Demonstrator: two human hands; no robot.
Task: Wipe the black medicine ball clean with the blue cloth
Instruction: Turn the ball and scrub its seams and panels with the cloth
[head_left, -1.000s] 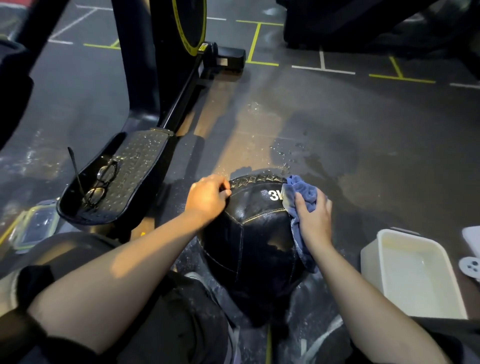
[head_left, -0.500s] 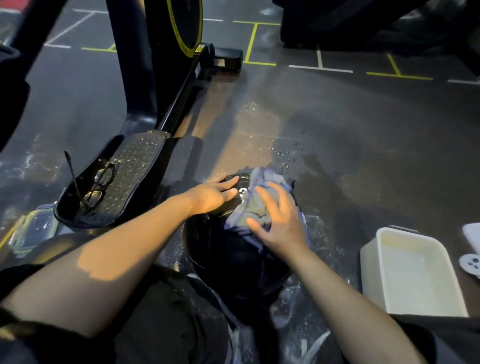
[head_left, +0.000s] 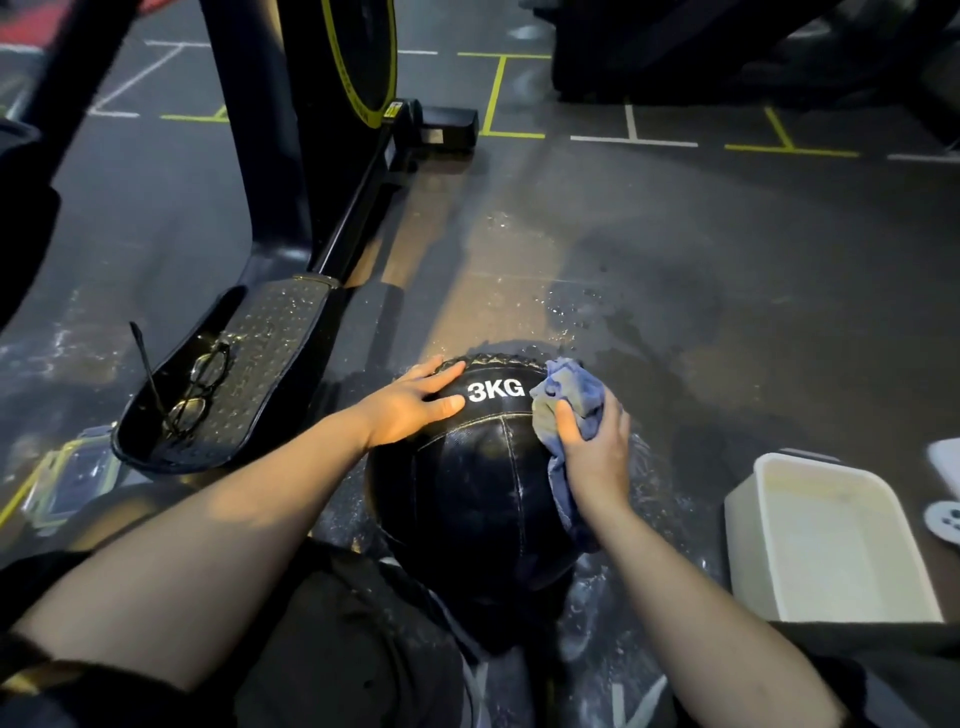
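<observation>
The black medicine ball, marked 3KG in white, rests on the wet floor between my knees. My left hand lies flat on its upper left side with fingers spread, steadying it. My right hand presses the crumpled blue cloth against the ball's upper right side; part of the cloth hangs down under my palm along the ball.
A white plastic tub stands on the floor to the right. On the left, a black exercise machine has a footplate holding a pair of glasses. A clear lidded container lies far left. Water spots the floor.
My right hand has swept the cloth from the ball's top centre back to its right side, uncovering the 3KG lettering. My left hand has stayed on the ball's left.
</observation>
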